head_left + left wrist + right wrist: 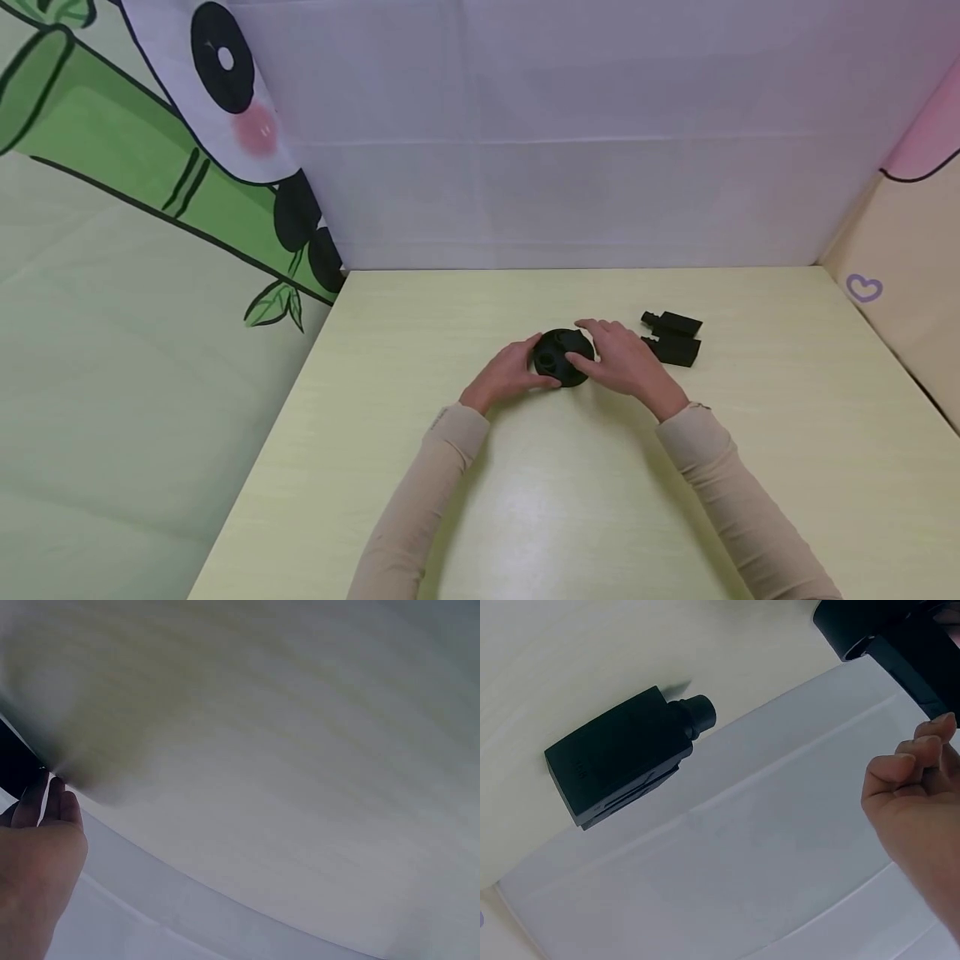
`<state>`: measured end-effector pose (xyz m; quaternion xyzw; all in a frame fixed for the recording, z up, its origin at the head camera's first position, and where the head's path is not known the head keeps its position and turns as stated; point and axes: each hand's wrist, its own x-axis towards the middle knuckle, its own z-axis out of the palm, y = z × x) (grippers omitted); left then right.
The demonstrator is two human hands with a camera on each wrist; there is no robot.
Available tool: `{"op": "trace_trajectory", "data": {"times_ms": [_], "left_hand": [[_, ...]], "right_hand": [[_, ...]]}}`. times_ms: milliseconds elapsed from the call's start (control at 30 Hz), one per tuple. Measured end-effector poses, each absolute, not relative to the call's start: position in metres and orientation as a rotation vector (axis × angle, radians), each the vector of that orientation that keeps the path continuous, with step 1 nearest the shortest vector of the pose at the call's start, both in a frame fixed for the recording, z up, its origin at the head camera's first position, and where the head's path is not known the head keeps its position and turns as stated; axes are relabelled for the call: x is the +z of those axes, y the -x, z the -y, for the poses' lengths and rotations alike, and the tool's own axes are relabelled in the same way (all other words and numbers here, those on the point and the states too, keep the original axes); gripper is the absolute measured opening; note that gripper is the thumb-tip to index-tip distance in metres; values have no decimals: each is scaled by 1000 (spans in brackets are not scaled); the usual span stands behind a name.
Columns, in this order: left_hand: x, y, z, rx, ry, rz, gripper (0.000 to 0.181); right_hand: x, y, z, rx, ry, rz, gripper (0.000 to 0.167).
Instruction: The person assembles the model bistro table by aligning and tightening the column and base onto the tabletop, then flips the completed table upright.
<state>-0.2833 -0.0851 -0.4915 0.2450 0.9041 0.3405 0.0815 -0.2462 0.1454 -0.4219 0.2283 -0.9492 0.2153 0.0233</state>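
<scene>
A round black piece (pixel 553 343) with a ring-like opening on its near left side is between the two hands over the table. The left hand (pixel 513 371) grips its left side, thumb below and fingers above. From the right, the right hand (pixel 622 358) holds the same piece, its fingers over the far edge and its thumb across the near part. The right wrist view shows a ring-shaped part and a flat-sided black part (pixel 915 664) at the fingertips of the right hand. In the left wrist view only a dark edge (pixel 15 761) of the piece shows by the left fingers.
Two black box-shaped parts (pixel 678 337) with short round necks lie side by side, just right of the right hand. The pale wood-look table (pixel 525 517) ends at a light cloth backdrop (pixel 562 200). A cloth printed with a plant (pixel 172 167) hangs at the left.
</scene>
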Motion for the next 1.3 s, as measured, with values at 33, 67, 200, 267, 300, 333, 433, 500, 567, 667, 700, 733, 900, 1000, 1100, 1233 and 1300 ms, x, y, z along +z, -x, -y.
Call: {"op": "trace_trajectory", "data": {"times_ms": [33, 67, 200, 267, 300, 333, 433, 500, 567, 667, 700, 733, 900, 1000, 1100, 1233, 1300], "left_hand": [[-492, 283, 85, 1015, -728, -2702, 89], [-492, 283, 85, 1016, -727, -2700, 89], [-492, 284, 86, 1017, -729, -2698, 88], [-492, 284, 86, 1015, -732, -2699, 88], [-492, 284, 86, 1013, -732, -2700, 89], [-492, 285, 85, 1012, -732, -2701, 89], [-492, 286, 84, 1014, -728, -2703, 89], [-491, 286, 83, 1021, -724, -2701, 89], [-491, 287, 82, 1025, -720, -2700, 90], [-491, 288, 80, 1026, -713, -2702, 90], [-490, 288, 80, 1027, -711, -2704, 90], [-490, 288, 79, 1027, -709, -2705, 91], [-491, 289, 78, 1035, -721, -2704, 86], [-490, 289, 78, 1039, -721, -2702, 85], [-490, 289, 78, 1039, -721, -2702, 87], [-491, 289, 78, 1042, -725, -2701, 86], [-491, 289, 78, 1043, -726, -2700, 85]], "right_hand": [[-423, 247, -145, 673, -702, 2935, 60], [-424, 247, -145, 676, -696, 2932, 59], [-428, 249, -144, 699, -653, 2925, 61], [-430, 250, -144, 700, -642, 2929, 62], [-431, 250, -144, 701, -637, 2930, 62], [-431, 251, -145, 696, -634, 2932, 62], [-430, 253, -146, 688, -627, 2927, 58], [-430, 254, -147, 683, -617, 2924, 57], [-429, 255, -147, 679, -609, 2923, 57], [-428, 257, -149, 670, -603, 2919, 56], [-428, 258, -149, 669, -598, 2915, 56], [-428, 258, -149, 664, -592, 2909, 55], [-429, 261, -151, 663, -566, 2875, 54], [-429, 260, -151, 662, -561, 2859, 53], [-429, 260, -151, 657, -544, 2838, 53], [-429, 260, -151, 652, -536, 2813, 51], [-429, 260, -151, 643, -537, 2807, 50]]}}
